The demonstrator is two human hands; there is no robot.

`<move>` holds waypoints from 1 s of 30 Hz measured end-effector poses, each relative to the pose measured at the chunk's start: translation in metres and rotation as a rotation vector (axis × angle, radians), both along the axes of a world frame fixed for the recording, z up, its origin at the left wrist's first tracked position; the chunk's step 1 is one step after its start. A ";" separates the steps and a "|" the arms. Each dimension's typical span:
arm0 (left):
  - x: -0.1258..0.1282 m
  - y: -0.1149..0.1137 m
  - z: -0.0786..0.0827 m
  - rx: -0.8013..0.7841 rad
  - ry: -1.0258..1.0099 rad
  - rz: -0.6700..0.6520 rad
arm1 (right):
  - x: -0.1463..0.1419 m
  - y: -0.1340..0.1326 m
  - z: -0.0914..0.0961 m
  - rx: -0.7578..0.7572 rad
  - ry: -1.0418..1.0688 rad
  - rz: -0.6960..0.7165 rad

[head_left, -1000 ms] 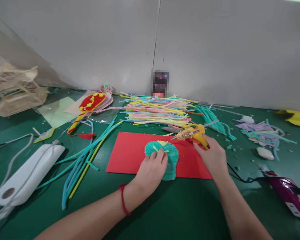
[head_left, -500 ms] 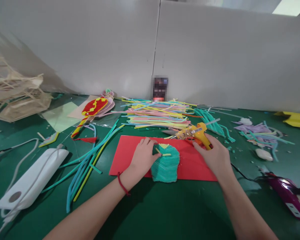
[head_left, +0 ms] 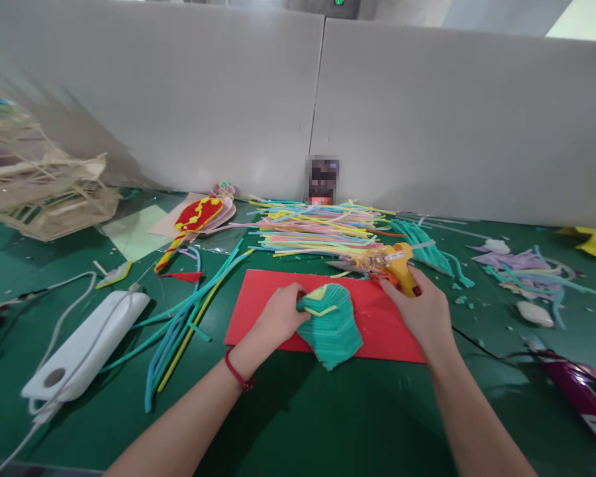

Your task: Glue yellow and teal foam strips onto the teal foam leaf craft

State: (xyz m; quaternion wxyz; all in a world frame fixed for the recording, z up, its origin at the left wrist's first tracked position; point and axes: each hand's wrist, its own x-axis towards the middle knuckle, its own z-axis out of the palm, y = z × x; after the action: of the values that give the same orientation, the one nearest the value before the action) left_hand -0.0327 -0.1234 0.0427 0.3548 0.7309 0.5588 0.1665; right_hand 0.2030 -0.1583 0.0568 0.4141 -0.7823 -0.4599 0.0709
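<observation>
My left hand (head_left: 283, 311) pinches the upper left edge of a green piece made of side-by-side fuzzy strips (head_left: 332, 331), tilted over the red sheet (head_left: 387, 331). Near its top lie a yellow patch and a thin yellow V of strips (head_left: 322, 311). My right hand (head_left: 422, 301) is closed around the handle of a yellow hot glue gun (head_left: 400, 265), whose nozzle points left. Beside the nozzle, scissors (head_left: 347, 265) with orange handles lie partly hidden behind the gun and hand.
Behind the sheet lies a pile of pastel fuzzy strips (head_left: 318, 228). At left are a white power bank (head_left: 87, 348) with a cable, loose strips (head_left: 179, 338) and a red-yellow fan-shaped piece (head_left: 198, 215). A purple device (head_left: 576, 391) with a black cord is at right.
The green piece has been tilted and turned, its lower end now pointing down as a corner. My left hand has closed on its edge. The glue gun stays in my right hand.
</observation>
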 end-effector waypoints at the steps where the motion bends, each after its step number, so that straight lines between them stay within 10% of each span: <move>1: -0.001 0.000 0.001 -0.011 -0.014 -0.002 | -0.001 0.000 -0.001 0.002 0.011 -0.005; 7: -0.004 0.000 0.000 -0.146 -0.166 -0.001 | -0.003 -0.005 -0.006 0.002 0.027 0.005; 15: 0.016 -0.018 -0.008 -0.581 -0.884 0.276 | -0.010 -0.008 -0.022 0.071 -0.129 -0.026; 30: 0.021 -0.023 -0.007 -0.702 -1.010 0.380 | -0.027 -0.009 -0.042 0.172 -0.439 0.151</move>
State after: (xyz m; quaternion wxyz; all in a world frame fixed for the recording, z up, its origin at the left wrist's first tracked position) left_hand -0.0113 -0.1463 0.0361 0.7564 0.2911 0.4641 0.3574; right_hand 0.1756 -0.1669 0.0152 0.3630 -0.7043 -0.6002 -0.1094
